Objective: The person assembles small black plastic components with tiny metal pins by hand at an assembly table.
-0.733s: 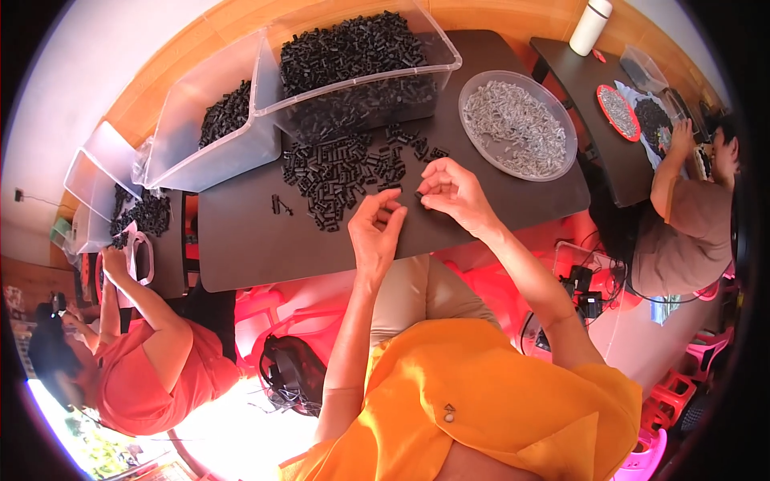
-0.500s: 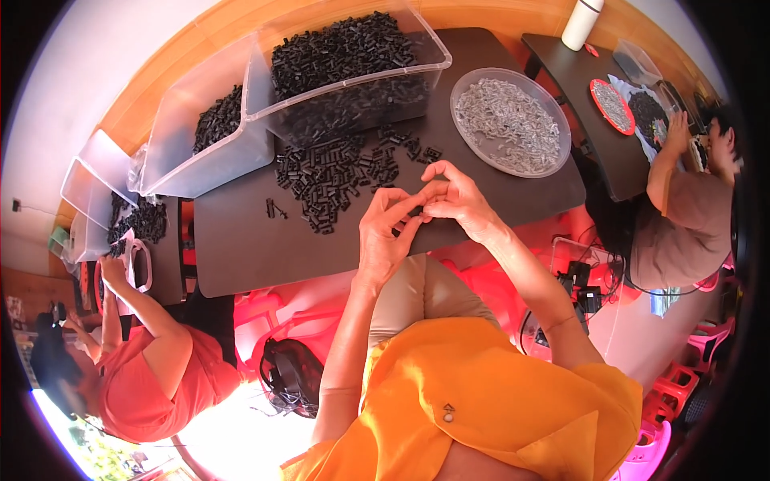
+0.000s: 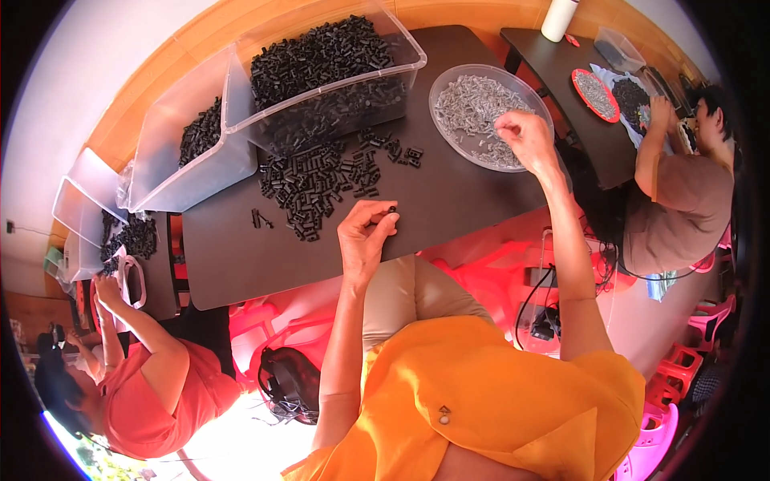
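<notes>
My left hand (image 3: pixel 365 238) is above the near part of the dark table (image 3: pixel 241 268), with a small black plastic piece (image 3: pixel 393 210) pinched between thumb and finger. Over the right side of a round clear dish (image 3: pixel 440 120) is my right hand (image 3: pixel 526 138), fingers drawn together at the small silvery pieces (image 3: pixel 480 98) heaped in it. Whatever those fingertips hold is too small to make out. A loose pile of black plastic pieces (image 3: pixel 309 188) lies on the table beyond my left hand.
Two clear plastic bins, a large one (image 3: pixel 329 84) and another beside it (image 3: pixel 192 172), hold black pieces at the back left. A person in red (image 3: pixel 168 385) works at the left, another in brown (image 3: pixel 678 200) at a right-hand table. A black bag (image 3: pixel 287 381) sits below.
My hands were together over the table's near edge. My right hand has left the left one and reached right to the dish; the left has moved slightly left, keeping the black piece.
</notes>
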Demonstrator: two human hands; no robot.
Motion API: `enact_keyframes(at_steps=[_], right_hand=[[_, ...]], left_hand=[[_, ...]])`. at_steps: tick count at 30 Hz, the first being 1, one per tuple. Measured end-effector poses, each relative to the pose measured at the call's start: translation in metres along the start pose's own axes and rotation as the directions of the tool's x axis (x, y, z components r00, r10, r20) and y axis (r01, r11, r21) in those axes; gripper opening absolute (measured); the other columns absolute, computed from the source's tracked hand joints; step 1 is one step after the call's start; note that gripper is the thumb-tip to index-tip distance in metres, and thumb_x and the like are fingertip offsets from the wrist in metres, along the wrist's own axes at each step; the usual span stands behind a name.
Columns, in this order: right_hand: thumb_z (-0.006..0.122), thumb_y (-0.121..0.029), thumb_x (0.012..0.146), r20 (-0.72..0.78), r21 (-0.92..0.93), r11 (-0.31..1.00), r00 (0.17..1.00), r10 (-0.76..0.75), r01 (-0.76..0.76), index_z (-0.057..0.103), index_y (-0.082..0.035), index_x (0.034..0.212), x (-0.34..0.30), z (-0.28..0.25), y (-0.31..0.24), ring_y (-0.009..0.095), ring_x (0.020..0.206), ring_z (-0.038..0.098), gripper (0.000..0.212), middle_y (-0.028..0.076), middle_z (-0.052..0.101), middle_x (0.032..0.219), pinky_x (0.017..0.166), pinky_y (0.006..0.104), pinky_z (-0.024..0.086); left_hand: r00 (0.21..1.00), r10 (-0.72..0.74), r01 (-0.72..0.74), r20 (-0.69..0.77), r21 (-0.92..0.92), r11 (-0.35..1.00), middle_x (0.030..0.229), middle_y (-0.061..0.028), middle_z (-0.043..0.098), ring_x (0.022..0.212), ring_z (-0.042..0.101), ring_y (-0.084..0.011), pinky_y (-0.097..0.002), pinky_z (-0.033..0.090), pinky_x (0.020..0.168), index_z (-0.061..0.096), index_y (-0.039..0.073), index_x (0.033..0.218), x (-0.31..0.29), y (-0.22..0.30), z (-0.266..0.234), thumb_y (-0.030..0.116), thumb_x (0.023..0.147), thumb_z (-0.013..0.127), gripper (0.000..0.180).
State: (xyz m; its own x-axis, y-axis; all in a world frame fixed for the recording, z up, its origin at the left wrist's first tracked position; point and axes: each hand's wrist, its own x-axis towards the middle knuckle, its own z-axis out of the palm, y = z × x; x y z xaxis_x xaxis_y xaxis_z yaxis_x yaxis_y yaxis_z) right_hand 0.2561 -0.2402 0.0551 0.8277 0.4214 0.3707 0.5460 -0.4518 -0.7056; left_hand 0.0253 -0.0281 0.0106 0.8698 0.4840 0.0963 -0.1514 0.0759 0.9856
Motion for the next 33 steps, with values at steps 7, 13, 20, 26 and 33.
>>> enact_keyframes(at_steps=[7,13,20,26,33], right_hand=[[0.065,-0.003,0.073,0.344,-0.202,0.975,0.939,-0.023,0.098,0.065,-0.001,0.079,0.011,0.014,-0.001,0.024,0.071,0.063,0.007,0.011,0.062,0.074,0.065,0.035,0.048],[0.063,-0.001,0.073,0.454,-0.256,0.937,0.885,-0.1,0.237,0.062,0.001,0.079,0.022,0.02,0.009,0.026,0.069,0.061,0.007,0.014,0.06,0.073,0.063,0.037,0.047],[0.059,-0.005,0.085,0.424,0.414,0.873,0.903,0.064,-0.257,0.059,0.0,0.086,0.019,0.012,0.021,0.011,0.077,0.061,0.005,0.004,0.062,0.08,0.064,0.0239,0.051],[0.059,-0.009,0.086,0.456,0.627,0.677,0.886,0.083,-0.386,0.061,0.0,0.092,0.011,0.005,-0.002,0.015,0.086,0.062,0.01,0.006,0.062,0.09,0.074,0.0285,0.054],[0.06,-0.008,0.085,0.462,0.738,0.514,0.883,0.085,-0.436,0.061,0.0,0.094,-0.002,0.008,-0.004,0.016,0.088,0.061,0.012,0.006,0.06,0.091,0.076,0.0311,0.054]], left_hand=[[0.999,-0.027,0.026,-0.03,-0.031,0.999,0.092,-0.0037,0.056,0.07,0.056,-0.0068,-0.0199,0.052,0.062,0.066,-0.002,0.095,-0.002,-0.003,-0.002,-0.003,0.08,0.064,0.015],[0.999,-0.041,0.041,-0.027,-0.011,0.999,0.095,-0.0035,0.056,0.07,0.056,-0.0069,-0.0199,0.052,0.062,0.066,-0.003,0.094,-0.002,-0.001,-0.003,-0.002,0.081,0.064,0.013],[0.993,-0.119,0.118,-0.016,-0.075,0.99,0.083,-0.0049,0.059,0.068,0.057,-0.0077,-0.022,0.052,0.064,0.059,0.0,0.109,0.008,0.009,0.004,0.0,0.085,0.058,0.024],[0.984,-0.037,0.044,0.176,-0.037,0.998,0.082,-0.0039,0.058,0.064,0.055,-0.0075,-0.022,0.051,0.06,0.061,0.002,0.107,0.058,0.026,0.055,0.003,0.089,0.052,0.02],[0.955,-0.019,-0.007,0.297,0.085,0.996,0.072,-0.0033,0.061,0.06,0.058,-0.0076,-0.0221,0.052,0.056,0.065,-0.001,0.097,0.11,0.017,0.11,0.006,0.086,0.058,0.015]])
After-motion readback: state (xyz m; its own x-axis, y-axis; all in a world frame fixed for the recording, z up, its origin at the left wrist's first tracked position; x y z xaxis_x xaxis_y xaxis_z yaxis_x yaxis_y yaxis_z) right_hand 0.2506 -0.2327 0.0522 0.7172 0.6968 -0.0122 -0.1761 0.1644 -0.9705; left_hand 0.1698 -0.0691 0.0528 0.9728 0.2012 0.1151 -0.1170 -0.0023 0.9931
